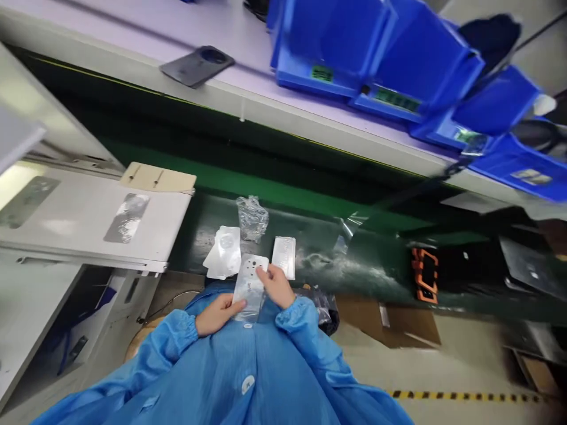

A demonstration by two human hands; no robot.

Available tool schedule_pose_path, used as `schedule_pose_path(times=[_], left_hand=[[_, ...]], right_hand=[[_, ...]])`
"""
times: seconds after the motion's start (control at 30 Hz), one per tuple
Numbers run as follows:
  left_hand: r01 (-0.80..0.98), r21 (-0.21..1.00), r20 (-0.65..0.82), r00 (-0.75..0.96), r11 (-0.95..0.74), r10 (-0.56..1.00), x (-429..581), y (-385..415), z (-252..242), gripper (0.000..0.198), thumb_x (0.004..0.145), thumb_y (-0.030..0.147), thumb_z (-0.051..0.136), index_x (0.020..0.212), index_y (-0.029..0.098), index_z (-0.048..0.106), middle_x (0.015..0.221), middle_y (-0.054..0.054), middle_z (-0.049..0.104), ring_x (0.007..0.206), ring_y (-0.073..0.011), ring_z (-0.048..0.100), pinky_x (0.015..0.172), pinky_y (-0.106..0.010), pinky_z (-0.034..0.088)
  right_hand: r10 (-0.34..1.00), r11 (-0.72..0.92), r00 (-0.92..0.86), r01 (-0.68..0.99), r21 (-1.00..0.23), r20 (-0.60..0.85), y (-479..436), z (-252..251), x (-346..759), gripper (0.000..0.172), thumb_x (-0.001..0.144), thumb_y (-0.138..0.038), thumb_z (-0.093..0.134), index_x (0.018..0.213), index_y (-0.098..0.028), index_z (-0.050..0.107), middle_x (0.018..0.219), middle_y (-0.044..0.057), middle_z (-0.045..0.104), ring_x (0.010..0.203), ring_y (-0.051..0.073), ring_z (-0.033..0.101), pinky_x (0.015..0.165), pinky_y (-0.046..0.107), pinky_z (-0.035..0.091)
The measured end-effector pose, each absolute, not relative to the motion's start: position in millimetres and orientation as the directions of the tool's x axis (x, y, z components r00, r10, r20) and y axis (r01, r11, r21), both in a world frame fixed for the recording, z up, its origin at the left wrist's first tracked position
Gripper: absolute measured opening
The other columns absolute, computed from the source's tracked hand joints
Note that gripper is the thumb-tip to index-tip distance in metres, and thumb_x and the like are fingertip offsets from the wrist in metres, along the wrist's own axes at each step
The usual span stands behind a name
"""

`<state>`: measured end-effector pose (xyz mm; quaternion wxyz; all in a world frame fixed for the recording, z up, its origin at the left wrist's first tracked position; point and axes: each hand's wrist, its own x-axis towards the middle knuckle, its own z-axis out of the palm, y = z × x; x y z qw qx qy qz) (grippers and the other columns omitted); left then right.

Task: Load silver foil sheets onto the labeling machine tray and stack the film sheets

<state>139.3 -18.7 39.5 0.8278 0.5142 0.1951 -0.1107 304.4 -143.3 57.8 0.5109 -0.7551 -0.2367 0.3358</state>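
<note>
A thin clear plastic phone-shaped sheet (249,286) with small holes is held over my lap between both hands. My left hand (218,313) grips its lower left edge with the fingers curled. My right hand (276,285) pinches its upper right edge. Both arms wear blue smock sleeves. Just beyond, on the dark green belt (354,260), lie a stack of white sheets (225,252), a crumpled clear bag (252,217) and a flat white pack (284,257).
A white machine table (88,221) stands at the left with a tan board (157,177) at its corner. Above the belt, a pale shelf (266,100) carries a grey phone cover (197,65) and several blue bins (376,53). An orange-framed device (425,274) lies at the right.
</note>
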Motion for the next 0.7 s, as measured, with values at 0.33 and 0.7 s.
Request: schedule_pose_path(times=[0.33,0.7], left_hand=[[0.422,0.905,-0.406,0.892,0.049,-0.2,157,-40,49,0.039,0.087,0.049,0.058,0.091,0.014,0.075,0.094,-0.004,0.075,0.089,-0.025,0.065,0.081,-0.029,0.047],[0.622,0.629,-0.776,0.544,0.466,0.321,66,-11,19,0.058,0.058,0.065,0.076,0.084,0.014,0.073,0.081,-0.007,0.075,0.081,-0.0249,0.068,0.08,-0.031,0.05]], right_hand=[[0.723,-0.332,0.645,0.009,-0.943,-0.248,-194,49,314,0.035,0.083,-0.051,0.062,0.083,-0.017,0.069,0.076,0.001,0.066,0.07,0.016,0.058,0.067,0.025,0.046],[0.653,-0.708,0.669,0.373,-0.599,-0.355,-32,-26,377,0.021,0.089,-0.036,0.061,0.088,-0.017,0.071,0.088,0.009,0.071,0.086,0.022,0.064,0.075,0.028,0.044]])
